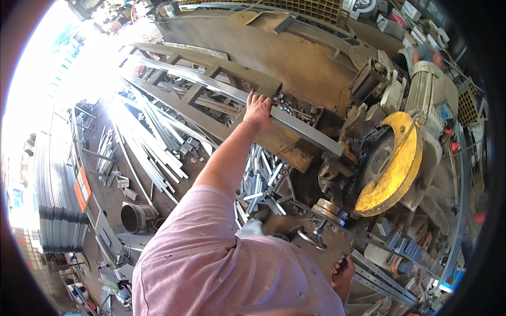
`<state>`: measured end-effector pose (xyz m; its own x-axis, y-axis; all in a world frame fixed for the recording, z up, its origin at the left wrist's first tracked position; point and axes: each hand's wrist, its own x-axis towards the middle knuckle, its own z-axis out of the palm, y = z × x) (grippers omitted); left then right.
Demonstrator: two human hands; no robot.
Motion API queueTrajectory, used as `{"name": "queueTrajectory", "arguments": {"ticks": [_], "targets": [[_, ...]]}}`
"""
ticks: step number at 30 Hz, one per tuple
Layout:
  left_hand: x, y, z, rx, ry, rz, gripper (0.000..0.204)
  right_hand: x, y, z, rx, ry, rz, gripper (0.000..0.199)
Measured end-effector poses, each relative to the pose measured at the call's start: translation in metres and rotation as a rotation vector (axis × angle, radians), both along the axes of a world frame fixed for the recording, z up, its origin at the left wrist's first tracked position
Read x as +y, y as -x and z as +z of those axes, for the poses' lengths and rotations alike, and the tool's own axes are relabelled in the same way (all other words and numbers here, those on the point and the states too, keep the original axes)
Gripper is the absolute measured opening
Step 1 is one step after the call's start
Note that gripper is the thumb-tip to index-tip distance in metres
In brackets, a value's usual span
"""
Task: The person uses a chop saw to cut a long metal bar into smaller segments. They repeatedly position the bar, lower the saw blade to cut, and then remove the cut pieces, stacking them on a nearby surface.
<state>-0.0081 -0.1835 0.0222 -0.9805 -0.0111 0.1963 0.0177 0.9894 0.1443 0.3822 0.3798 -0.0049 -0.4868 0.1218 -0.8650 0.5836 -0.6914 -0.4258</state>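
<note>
My left hand (258, 111) is closed over a long square metal tube (303, 132), its arm stretched forward. The tube lies along a rusty steel support frame (232, 79), its near end at the clamp of a cut-off saw. A worn yellow guard (403, 163) curves over the saw's round blade (378, 158), and a grey motor (428, 89) sits behind. Low on the right, my right hand (342, 273) is curled around a small dark thing that I cannot make out. Just left of it stands a handwheel (312, 239) on a threaded shaft.
Cut metal pieces (261, 176) lie heaped below the frame, and long bright profiles (150, 137) spread across the floor at left. A dark bucket (138, 217) stands near stacked profiles (62, 210). Perforated metal strips (387, 284) lie beside my right hand. Strong light washes out the upper left.
</note>
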Motion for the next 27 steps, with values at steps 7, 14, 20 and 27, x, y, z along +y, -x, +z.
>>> {"name": "queueTrajectory", "arguments": {"ticks": [7, 14, 20, 27], "targets": [[-0.066, -0.021, 0.088, 0.157, 0.025, 0.045, 0.057, -0.008, 0.022, -0.018, 0.045, -0.062, 0.129, 0.016], [-0.122, -0.029, 0.164, 0.409, -0.048, 0.069, 0.05, -0.026, 0.05, -0.015, 0.038, -0.127, 0.205, 0.019], [-0.171, -0.027, 0.234, 0.515, -0.001, 0.075, 0.044, -0.055, 0.06, -0.004, 0.006, -0.161, 0.224, 0.019], [-0.213, -0.022, 0.297, 0.582, -0.066, 0.161, 0.034, -0.058, 0.042, -0.023, 0.07, -0.116, 0.269, 0.022]]}}
